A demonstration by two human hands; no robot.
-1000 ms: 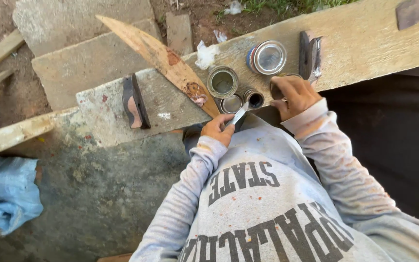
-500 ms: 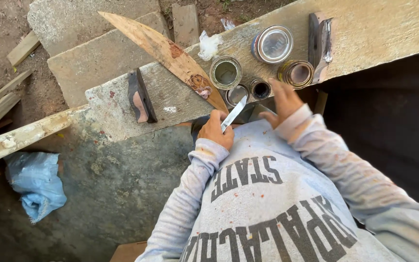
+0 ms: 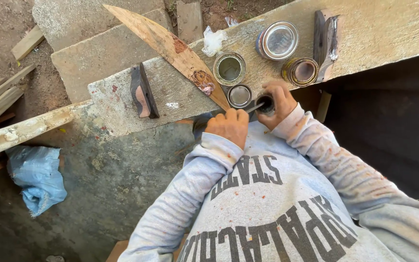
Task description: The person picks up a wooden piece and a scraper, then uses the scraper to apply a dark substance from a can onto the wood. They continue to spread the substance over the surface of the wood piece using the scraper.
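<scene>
On the weathered plank [image 3: 389, 34] outdoors, both hands grip: left hand [image 3: 229, 127] tool [image 3: 255, 107], right hand [image 3: 280, 103] can [image 3: 265, 103].

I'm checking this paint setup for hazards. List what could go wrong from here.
1. The small can sits at the plank edge, gripped by the right hand; if the left hand pries hard with the thin tool, the can may tip off or spill onto the sweatshirt.
2. The tool could slip toward the right hand's fingers.
3. The open cans stand close by and could be knocked over.
</scene>
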